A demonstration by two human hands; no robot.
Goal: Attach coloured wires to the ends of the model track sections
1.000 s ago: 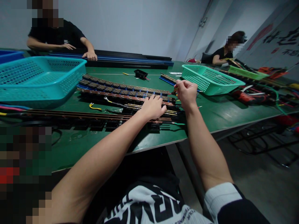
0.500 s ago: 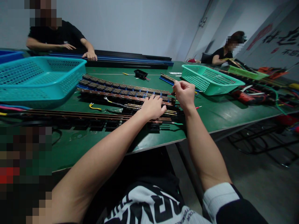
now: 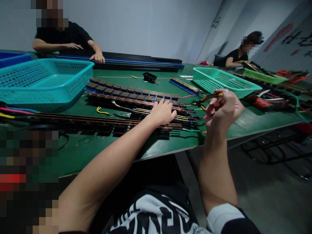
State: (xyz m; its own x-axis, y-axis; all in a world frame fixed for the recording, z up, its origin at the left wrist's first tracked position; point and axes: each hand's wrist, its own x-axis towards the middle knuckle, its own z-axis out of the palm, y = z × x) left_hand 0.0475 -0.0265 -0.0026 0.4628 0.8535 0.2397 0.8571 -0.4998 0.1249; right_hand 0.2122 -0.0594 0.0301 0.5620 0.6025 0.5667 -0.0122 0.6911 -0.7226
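Observation:
My left hand (image 3: 162,112) lies palm down, fingers spread, on a row of long black-and-blue strips (image 3: 131,95) carrying copper-coloured rods. It appears to rest on them without gripping. To its right, my right hand (image 3: 225,107) is raised over the table with its fingers closed around pliers (image 3: 211,97) with yellow-and-black handles. The jaws of the pliers point left towards the strip ends, where red, blue and green wires stick out. Nearer my body lies another long strip with copper rods (image 3: 85,119), and a green wire (image 3: 192,130) extends from its right end.
A turquoise basket (image 3: 80,70) stands at the left and a green basket (image 3: 240,92) at the right. Behind are a small black box (image 3: 149,77) and a short blue strip (image 3: 184,85). A red-and-black tool (image 3: 262,103) lies right. Two co-workers sit across the table.
My right hand has moved right and towards me from the strip ends, and pliers now show in it. My left hand stays on the strips. The view has shifted slightly.

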